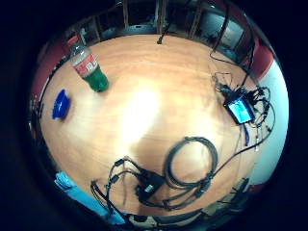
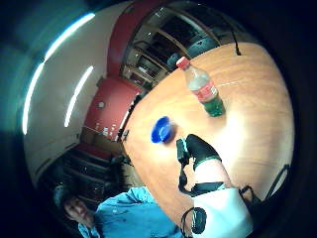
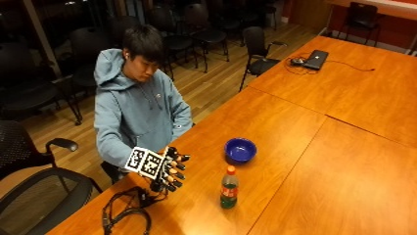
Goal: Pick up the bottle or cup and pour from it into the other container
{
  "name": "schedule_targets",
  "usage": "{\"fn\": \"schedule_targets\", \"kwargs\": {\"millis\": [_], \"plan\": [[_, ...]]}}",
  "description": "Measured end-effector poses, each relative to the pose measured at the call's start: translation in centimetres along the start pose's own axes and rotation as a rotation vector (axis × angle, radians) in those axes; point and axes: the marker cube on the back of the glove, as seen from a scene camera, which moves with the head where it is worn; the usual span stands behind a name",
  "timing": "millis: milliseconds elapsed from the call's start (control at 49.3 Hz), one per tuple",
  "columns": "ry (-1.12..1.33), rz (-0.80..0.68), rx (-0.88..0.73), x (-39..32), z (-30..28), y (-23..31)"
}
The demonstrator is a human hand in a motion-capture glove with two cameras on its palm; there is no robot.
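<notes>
**Gloved hand raised over the near table edge, bottle and bowl standing apart**

A person in a grey-blue hooded top is seated at a long wooden table with a smooth, glossy orange-brown top on which a bright patch of light is reflected. The gloved right hand is held above the table's near edge, with its fingers spread and only lightly bent; nothing is gripped or touched by it.

A clear plastic bottle is stood upright on the table, well apart from the hand. It is closed with a red cap, wrapped with a red label around its middle, and filled in its lower part with green liquid. A round blue bowl, shallow and smooth-walled, is set just beyond the bottle, near it but not touching. From the palm views the same pair is seen side by side on bare wood, the bowl lying closer to the table edge than the bottle.

A coil of black cable is laid on the table beside the hand, close to the near edge. A straight seam between table sections is run across the surface to the far side of the bottle. Bare wood is seen between the hand and the bottle. A laptop is rested on the distant end of the table.
</notes>
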Motion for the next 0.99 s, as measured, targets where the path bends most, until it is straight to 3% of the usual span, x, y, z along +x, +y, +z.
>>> {"fn": "schedule_targets", "kwargs": {"millis": [284, 994], "plan": [[-0.275, 0.100, 0.070, 1.8, 2.6, -2.9], [-0.451, 0.160, 0.053, 1.2, 10.2, -8.3]]}}
